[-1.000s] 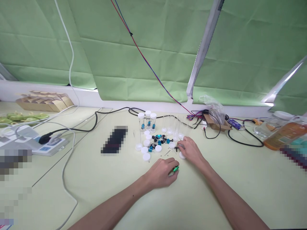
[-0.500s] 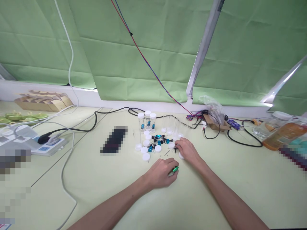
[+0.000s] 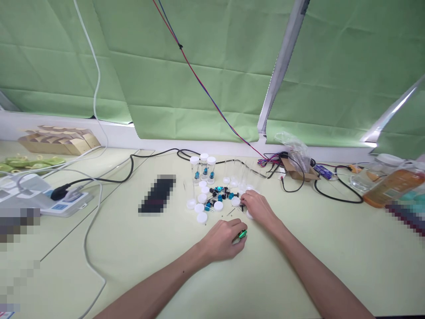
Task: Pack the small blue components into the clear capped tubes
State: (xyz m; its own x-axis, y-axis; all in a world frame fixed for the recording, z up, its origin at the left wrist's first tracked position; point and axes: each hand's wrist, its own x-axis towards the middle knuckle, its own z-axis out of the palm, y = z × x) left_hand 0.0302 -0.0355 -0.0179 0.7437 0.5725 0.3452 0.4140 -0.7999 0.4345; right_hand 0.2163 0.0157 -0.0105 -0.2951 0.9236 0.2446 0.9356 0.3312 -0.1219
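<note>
My left hand (image 3: pixel 223 239) rests on the pale green table (image 3: pixel 139 248), fingers curled round a small shiny green part (image 3: pixel 242 235). My right hand (image 3: pixel 257 207) lies just beyond it with its fingertips pinched at the edge of a pile of small blue and black parts (image 3: pixel 221 195); what they pinch is too small to name. White round caps (image 3: pixel 201 208) lie scattered about the pile, one (image 3: pixel 249 215) under the right palm. Three capped clear vials (image 3: pixel 203 168) with blue parts inside stand upright behind the pile.
Black cables (image 3: pixel 126 175) and a white cable (image 3: pixel 89 230) cross the table at left near a white power strip (image 3: pixel 49 199). A dark flat object (image 3: pixel 157 194) lies left of the pile. Wires, a small cardboard box (image 3: pixel 300 170) and bottles (image 3: pixel 390 184) sit at right.
My right hand has slid slightly left towards the pile, fingertips closing in at its edge. The left hand has stayed put with the green part.
</note>
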